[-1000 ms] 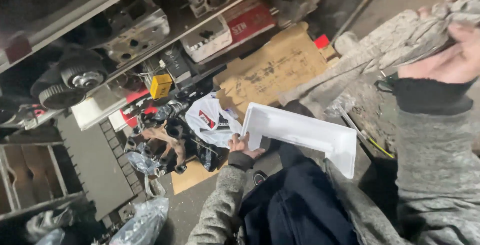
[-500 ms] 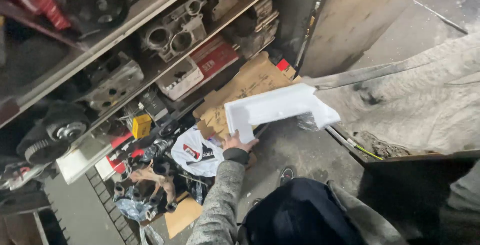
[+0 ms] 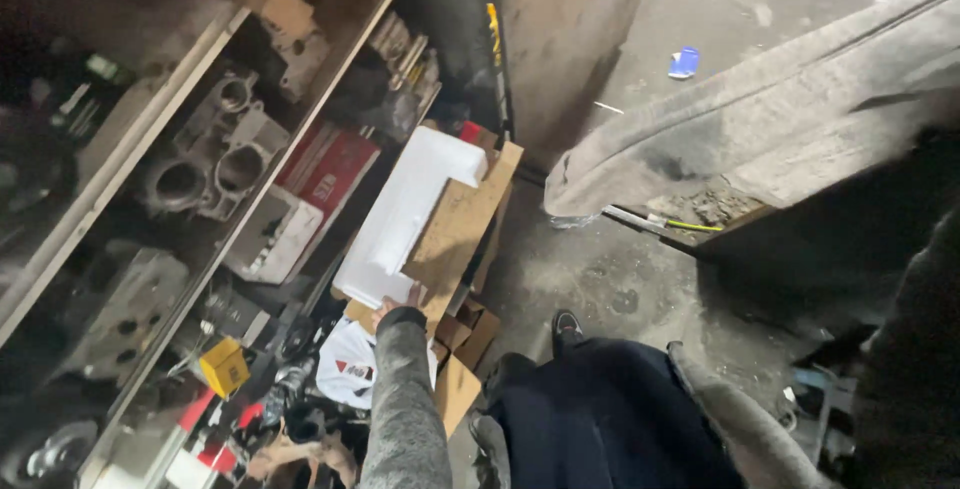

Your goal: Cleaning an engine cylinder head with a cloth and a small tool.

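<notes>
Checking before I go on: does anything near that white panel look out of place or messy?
Yes. The white panel in the left hand leans slanted against loose cardboard rather than lying flat. Below it, bags, a yellow box and small parts are heaped on the floor in disorder. A blue scrap lies alone on the concrete.

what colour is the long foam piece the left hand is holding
White, plain; the foam piece shows best in the head view.

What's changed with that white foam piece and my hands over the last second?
The left hand has carried the white foam piece from in front of the body over to the shelves, where it now lies against the cardboard. The right hand, raised a second ago, has gone out of view. The left hand's grip on the foam has stayed.
</notes>
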